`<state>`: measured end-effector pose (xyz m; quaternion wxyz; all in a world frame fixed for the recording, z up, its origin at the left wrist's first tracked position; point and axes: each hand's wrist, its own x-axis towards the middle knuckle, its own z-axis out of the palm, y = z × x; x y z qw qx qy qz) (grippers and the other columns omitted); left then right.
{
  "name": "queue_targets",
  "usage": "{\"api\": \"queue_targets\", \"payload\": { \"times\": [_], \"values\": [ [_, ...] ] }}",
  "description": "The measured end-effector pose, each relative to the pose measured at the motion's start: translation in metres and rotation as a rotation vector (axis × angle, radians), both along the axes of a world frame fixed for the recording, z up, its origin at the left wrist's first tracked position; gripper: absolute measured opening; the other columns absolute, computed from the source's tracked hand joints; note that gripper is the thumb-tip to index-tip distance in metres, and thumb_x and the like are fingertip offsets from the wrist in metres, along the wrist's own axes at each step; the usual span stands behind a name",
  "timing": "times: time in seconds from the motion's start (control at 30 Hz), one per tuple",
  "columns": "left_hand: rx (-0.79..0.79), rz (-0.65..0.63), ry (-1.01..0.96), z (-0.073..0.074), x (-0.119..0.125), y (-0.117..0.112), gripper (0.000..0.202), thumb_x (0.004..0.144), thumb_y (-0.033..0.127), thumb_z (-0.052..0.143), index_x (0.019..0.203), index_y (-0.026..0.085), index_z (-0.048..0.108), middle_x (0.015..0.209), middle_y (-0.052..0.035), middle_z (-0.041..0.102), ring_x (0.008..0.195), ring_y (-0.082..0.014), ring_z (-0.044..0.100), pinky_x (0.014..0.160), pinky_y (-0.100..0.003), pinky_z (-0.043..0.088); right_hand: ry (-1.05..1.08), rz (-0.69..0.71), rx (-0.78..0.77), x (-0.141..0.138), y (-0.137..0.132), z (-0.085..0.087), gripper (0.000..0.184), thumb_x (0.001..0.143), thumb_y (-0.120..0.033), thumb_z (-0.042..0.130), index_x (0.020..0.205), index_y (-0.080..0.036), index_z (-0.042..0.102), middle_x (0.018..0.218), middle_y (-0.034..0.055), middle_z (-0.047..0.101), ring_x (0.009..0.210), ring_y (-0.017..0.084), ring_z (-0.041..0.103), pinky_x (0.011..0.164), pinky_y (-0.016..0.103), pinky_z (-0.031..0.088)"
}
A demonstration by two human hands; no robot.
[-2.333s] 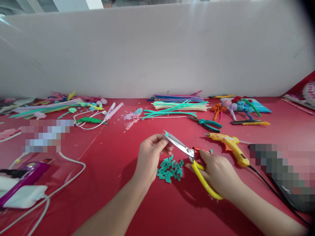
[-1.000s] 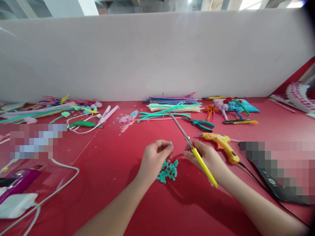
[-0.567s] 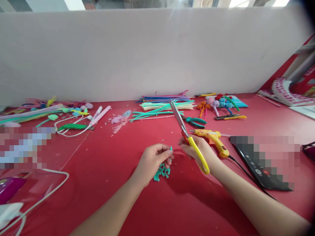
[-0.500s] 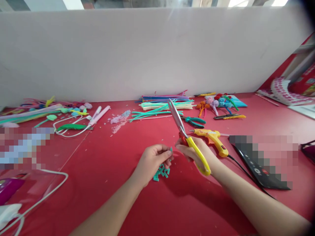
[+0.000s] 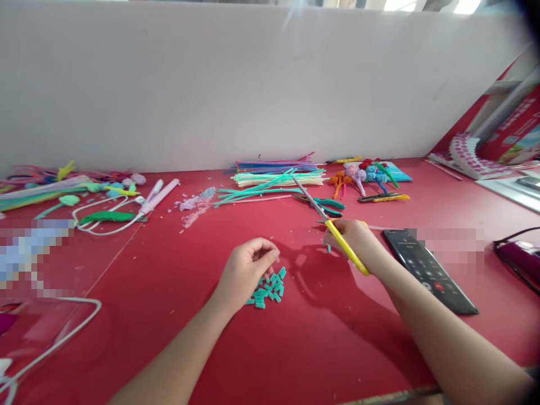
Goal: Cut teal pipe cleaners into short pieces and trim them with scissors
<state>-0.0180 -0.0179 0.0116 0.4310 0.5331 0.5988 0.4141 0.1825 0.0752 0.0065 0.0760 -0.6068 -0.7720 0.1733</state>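
My right hand [image 5: 352,233] grips a pair of scissors [image 5: 343,243] with yellow handles. The blades point up and away to the left, over the pliers with teal handles [image 5: 331,208]. A short green piece [image 5: 329,247] shows just below my right fingertips; whether they hold it or it hangs free, I cannot tell. My left hand [image 5: 248,270] is closed, thumb against curled fingers, and anything between them is hidden. Beneath and beside it lies a small pile of cut green pieces [image 5: 270,289] on the red table [image 5: 312,349].
Bundled pipe cleaners [image 5: 274,179] lie by the white partition [image 5: 253,84]. Pompom figures [image 5: 358,174] and a yellow cutter [image 5: 390,197] sit back right. A black phone [image 5: 430,270] is right of my arm. Pink corded tool [image 5: 158,197], white cable [image 5: 95,309] and fluff [image 5: 198,201] are leftward.
My right hand with the scissors has moved right and away from my left hand, covering the glue gun. The left hand has shifted slightly, exposing more of the green pile. The view has turned slightly right.
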Motion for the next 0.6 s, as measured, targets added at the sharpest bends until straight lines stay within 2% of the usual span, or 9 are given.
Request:
{"api": "queue_targets", "payload": {
  "times": [0.2, 0.33, 0.4, 0.5, 0.6],
  "values": [
    [0.054, 0.016, 0.143, -0.002, -0.004, 0.001, 0.027, 0.077, 0.038, 0.041, 0.067, 0.017, 0.054, 0.059, 0.0003, 0.054, 0.047, -0.0088, 0.043, 0.045, -0.019, 0.034, -0.194, 0.091, 0.028, 0.000, 0.003, -0.013, 0.034, 0.074, -0.041, 0.037, 0.068, -0.014, 0.058, 0.059, 0.0100, 0.059, 0.053, 0.018, 0.053, 0.050, 0.026, 0.030],
    [0.109, 0.006, 0.312, -0.007, -0.006, 0.003, 0.021, 0.075, 0.035, 0.043, 0.070, 0.019, 0.055, 0.061, 0.0014, 0.054, 0.055, -0.0108, 0.047, 0.052, -0.020, 0.037, -0.264, 0.109, 0.054, -0.003, -0.003, -0.011, 0.039, 0.075, -0.044, 0.036, 0.067, -0.012, 0.058, 0.063, 0.0130, 0.059, 0.060, 0.021, 0.054, 0.052, 0.027, 0.029],
    [0.162, -0.038, 0.446, -0.011, -0.007, 0.004, 0.016, 0.074, 0.031, 0.046, 0.075, 0.020, 0.057, 0.069, 0.0004, 0.056, 0.063, -0.0126, 0.050, 0.058, -0.022, 0.038, -0.280, 0.090, 0.076, -0.005, -0.007, -0.006, 0.035, 0.075, -0.042, 0.037, 0.072, -0.013, 0.058, 0.064, 0.0113, 0.059, 0.059, 0.020, 0.054, 0.050, 0.025, 0.028],
    [0.219, -0.148, 0.612, -0.015, -0.004, 0.004, 0.014, 0.074, 0.023, 0.047, 0.080, 0.021, 0.059, 0.080, -0.0020, 0.056, 0.072, -0.0143, 0.052, 0.065, -0.025, 0.038, -0.192, 0.065, 0.093, -0.009, -0.013, 0.003, 0.029, 0.075, -0.039, 0.038, 0.074, -0.016, 0.057, 0.062, 0.0059, 0.058, 0.053, 0.015, 0.050, 0.047, 0.023, 0.024],
    [0.242, -0.221, 0.710, -0.019, 0.000, 0.003, 0.014, 0.074, 0.018, 0.045, 0.076, 0.020, 0.059, 0.080, -0.0035, 0.054, 0.076, -0.0155, 0.052, 0.069, -0.025, 0.038, -0.101, 0.071, 0.097, -0.013, -0.020, 0.007, 0.023, 0.073, -0.035, 0.041, 0.068, -0.018, 0.055, 0.056, 0.0023, 0.055, 0.047, 0.011, 0.044, 0.045, 0.022, 0.021]
  ]
}}
